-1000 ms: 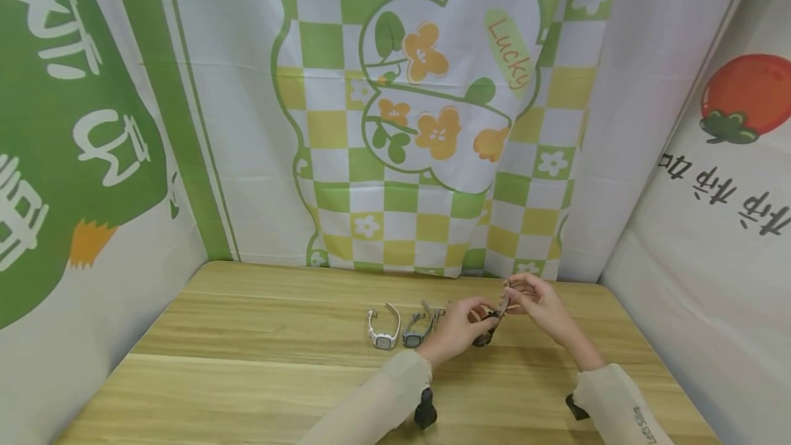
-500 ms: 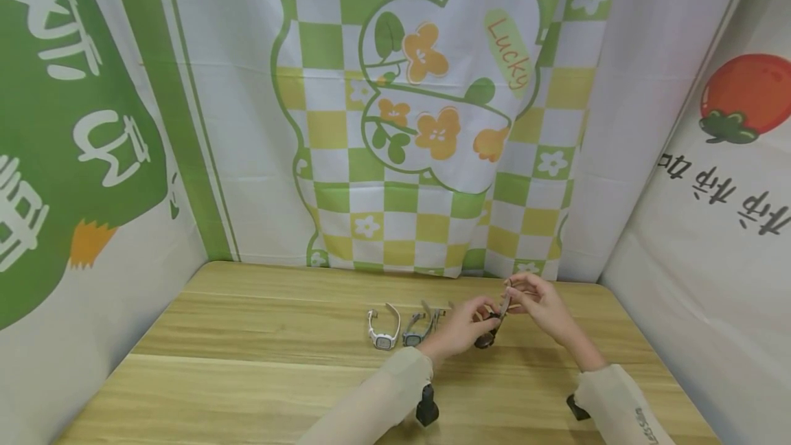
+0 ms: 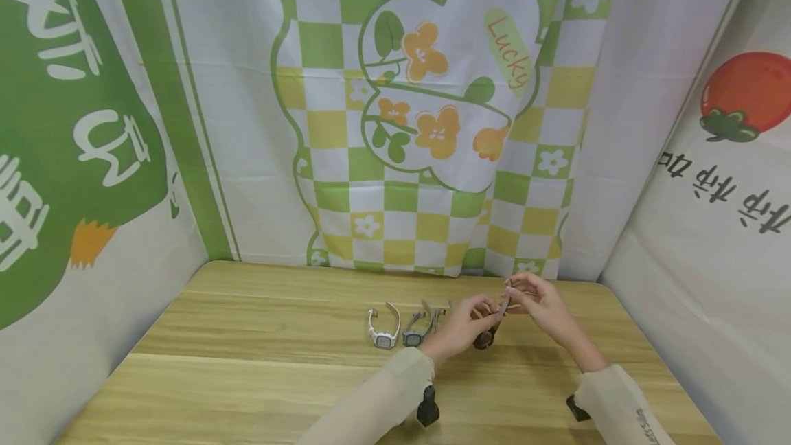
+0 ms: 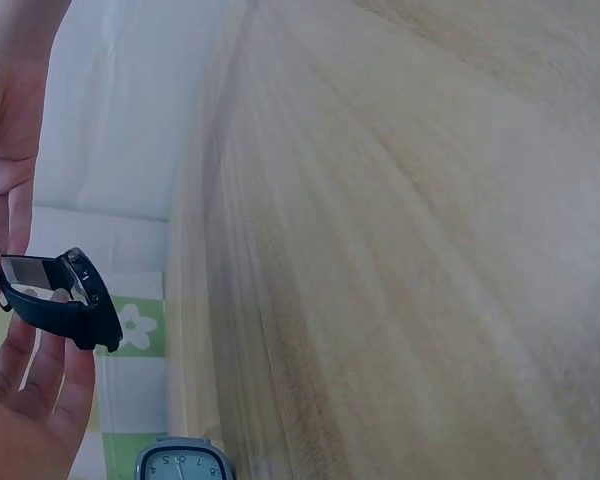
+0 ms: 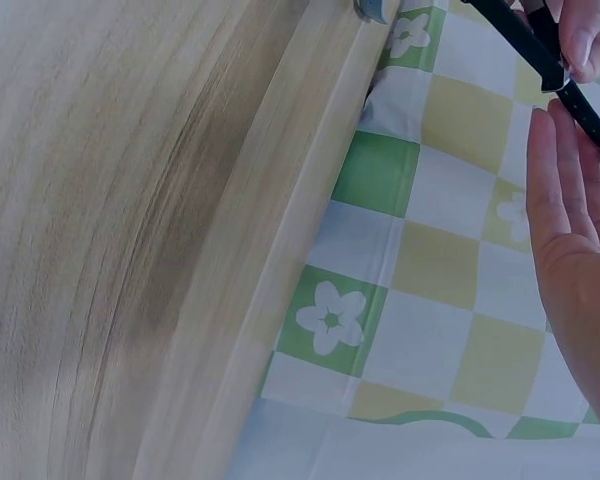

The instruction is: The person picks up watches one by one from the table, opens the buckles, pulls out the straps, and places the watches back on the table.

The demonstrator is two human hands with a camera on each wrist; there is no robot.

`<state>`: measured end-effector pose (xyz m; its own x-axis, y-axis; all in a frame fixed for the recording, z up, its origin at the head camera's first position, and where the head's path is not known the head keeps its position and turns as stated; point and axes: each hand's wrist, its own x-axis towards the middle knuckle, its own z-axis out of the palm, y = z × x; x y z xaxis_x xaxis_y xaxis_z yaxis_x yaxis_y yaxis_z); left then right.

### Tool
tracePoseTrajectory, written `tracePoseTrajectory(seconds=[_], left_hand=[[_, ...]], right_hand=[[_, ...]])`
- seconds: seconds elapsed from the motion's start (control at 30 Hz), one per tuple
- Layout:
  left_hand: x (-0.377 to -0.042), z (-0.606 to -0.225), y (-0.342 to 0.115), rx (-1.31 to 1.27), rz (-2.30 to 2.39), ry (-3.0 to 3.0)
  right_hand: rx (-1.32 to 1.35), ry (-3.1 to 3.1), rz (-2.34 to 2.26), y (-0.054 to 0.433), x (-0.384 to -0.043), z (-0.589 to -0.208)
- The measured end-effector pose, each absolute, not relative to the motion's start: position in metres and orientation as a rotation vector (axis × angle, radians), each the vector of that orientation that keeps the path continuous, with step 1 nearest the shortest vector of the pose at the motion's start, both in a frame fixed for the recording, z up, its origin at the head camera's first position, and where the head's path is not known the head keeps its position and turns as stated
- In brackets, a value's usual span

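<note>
Over the right part of the table, both hands hold a black wristwatch (image 3: 485,340), its case hanging low and its strap raised. My left hand (image 3: 459,328) pinches the strap above the case. Just to its right, my right hand (image 3: 541,304) holds the upper end of the strap between thumb and fingers. The left wrist view shows the dark watch (image 4: 65,315) side-on, its strap looped. In the right wrist view, the strap (image 5: 588,122) slants past the right hand's extended fingers (image 5: 555,185). The buckle area is partly covered by fingers.
Left of the hands stand a white watch (image 3: 384,340) and a grey-blue watch (image 3: 413,338). Another watch (image 3: 439,314) is mostly hidden behind the left hand. The wooden table (image 3: 247,335) ends at a checked curtain (image 3: 398,225), with printed cloth on both sides.
The left fingers have shifted slightly on the strap, and the black watch's case has turned a little. The right hand has stayed nearly still, as have the other watches.
</note>
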<state>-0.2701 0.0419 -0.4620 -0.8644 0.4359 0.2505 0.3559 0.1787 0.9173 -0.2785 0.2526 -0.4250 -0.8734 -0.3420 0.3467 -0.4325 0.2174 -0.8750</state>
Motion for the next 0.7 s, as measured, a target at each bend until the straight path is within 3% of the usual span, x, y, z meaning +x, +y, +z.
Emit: tracePoseTrajectory(seconds=[0.7], left_hand=[[-0.2724, -0.4646, 0.045, 0.678, 1.966, 2.379]], right_hand=[[0.804, -2.325, 1.834, 0.2514, -0.2781, -0.4258]])
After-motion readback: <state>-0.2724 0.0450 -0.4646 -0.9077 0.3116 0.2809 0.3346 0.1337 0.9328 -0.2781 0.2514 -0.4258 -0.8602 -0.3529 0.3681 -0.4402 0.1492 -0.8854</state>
